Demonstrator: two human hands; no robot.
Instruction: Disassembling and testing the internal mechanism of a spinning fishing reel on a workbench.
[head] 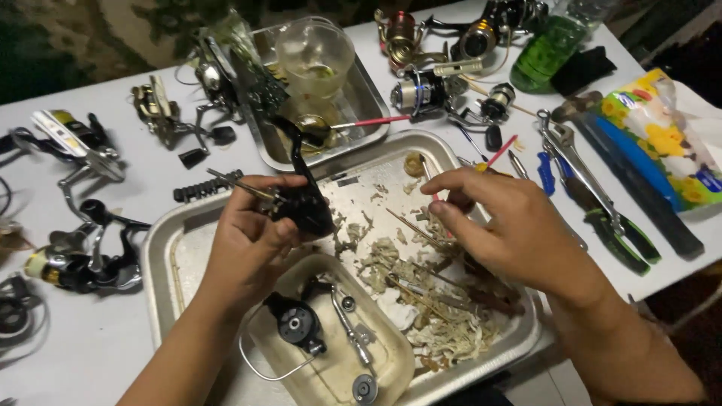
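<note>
Likely workshop: fishing reels (421, 90), wrench (571, 154).

A soft plastic packet (662, 139) lies at the right edge of the white desk (113, 346), printed in yellow, green and blue with flower shapes. Beside its left side lies a long dark flat tool (639, 188).

White table (113, 346), two metal trays (162, 248), fishing reels (75, 263) (several), pliers (602, 203), green bottle (545, 53)
</note>
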